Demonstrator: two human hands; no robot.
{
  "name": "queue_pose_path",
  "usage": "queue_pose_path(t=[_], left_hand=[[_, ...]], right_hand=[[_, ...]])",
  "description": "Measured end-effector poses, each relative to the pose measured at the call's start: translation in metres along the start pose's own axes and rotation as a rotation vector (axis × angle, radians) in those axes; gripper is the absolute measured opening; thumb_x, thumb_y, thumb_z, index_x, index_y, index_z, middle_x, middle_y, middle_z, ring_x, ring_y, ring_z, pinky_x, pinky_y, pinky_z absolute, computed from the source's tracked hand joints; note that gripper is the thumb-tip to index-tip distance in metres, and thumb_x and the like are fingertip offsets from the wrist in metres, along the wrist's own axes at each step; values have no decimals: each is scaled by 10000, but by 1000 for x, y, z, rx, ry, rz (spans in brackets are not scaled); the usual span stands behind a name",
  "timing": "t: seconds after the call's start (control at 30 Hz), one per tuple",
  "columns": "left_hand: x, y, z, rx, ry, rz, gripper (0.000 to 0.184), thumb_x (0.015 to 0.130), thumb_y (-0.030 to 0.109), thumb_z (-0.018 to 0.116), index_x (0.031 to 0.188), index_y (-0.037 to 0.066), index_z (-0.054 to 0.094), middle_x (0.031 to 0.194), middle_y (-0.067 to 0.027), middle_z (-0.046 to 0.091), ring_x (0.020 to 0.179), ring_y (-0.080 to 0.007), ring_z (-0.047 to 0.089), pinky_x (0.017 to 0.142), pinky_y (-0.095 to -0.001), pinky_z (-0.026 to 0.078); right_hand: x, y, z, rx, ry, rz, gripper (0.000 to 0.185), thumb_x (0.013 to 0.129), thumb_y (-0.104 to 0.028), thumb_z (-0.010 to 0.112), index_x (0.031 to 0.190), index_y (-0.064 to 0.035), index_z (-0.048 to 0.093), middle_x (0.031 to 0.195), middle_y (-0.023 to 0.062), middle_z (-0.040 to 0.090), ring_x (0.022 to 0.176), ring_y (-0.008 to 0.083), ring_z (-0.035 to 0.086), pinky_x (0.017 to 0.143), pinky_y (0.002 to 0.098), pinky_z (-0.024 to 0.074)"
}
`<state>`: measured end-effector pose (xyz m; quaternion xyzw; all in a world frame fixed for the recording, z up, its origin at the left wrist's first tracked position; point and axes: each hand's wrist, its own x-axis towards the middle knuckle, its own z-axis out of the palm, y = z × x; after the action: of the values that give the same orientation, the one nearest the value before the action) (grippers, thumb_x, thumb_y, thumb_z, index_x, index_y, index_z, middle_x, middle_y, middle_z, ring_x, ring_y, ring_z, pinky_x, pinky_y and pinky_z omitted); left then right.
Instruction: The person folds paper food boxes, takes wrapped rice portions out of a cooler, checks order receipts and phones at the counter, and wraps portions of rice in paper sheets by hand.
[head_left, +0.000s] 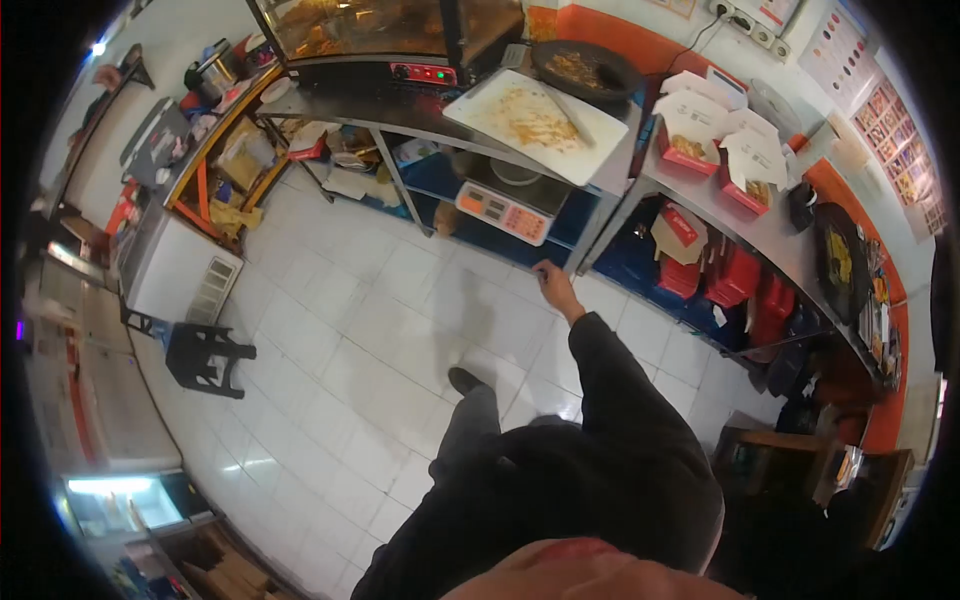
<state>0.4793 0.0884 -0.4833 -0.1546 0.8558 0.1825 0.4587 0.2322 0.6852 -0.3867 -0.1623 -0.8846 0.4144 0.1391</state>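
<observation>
My right hand [557, 290] hangs low over the tiled floor beside the steel counter, its fingers curled in. Whether a small thing is inside them I cannot make out. Nearest to it is a digital scale [503, 212] with an orange keypad on the shelf below the counter top. Above that, a white cutting board [490, 118] carries brown food crumbs and a knife [572, 117]. My left hand is out of the picture.
On the counter stand a heated display case [430, 74], a dark pan [585, 72] and open red-and-white food boxes [690, 140]. More folded boxes [680, 275] are stacked below. A black stool [205, 357] is on the floor [330, 400] at left.
</observation>
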Motion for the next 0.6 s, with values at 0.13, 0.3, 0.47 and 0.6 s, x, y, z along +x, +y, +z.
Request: queue_pose_path(t=[0.13,0.3,0.47,0.6], left_hand=[[91,41,-108,17,59,169,353,886,255,468,1164,45,529,1113,-227,546,1034,-364,527,860,-444,435],[286,151,-264,88,412,533,318,863,234,497,1111,46,564,1042,-233,577,962,-375,565,798,-463,470],[284,358,-517,-555,476,735,239,893,178,491,1083,38,526,840,-199,635,812,-324,637,695,-435,492],[347,387,-586,-684,384,691,213,891,167,480,1068,57,524,766,-153,620,736,-290,634,649,-409,484]], right_hand=[[-14,14,114,-275,-341,149,485,814,-177,546,1259,-5,460,1050,250,596,999,404,553,874,465,440],[-79,82,145,-378,-649,358,470,806,-270,554,1202,-21,515,998,241,611,940,406,575,821,481,457],[8,56,160,-440,-685,521,443,806,-259,560,1186,-31,538,999,224,614,927,387,583,820,475,461],[159,41,214,-496,-716,367,423,806,-250,564,1173,-39,556,999,211,617,917,371,589,819,470,465]])
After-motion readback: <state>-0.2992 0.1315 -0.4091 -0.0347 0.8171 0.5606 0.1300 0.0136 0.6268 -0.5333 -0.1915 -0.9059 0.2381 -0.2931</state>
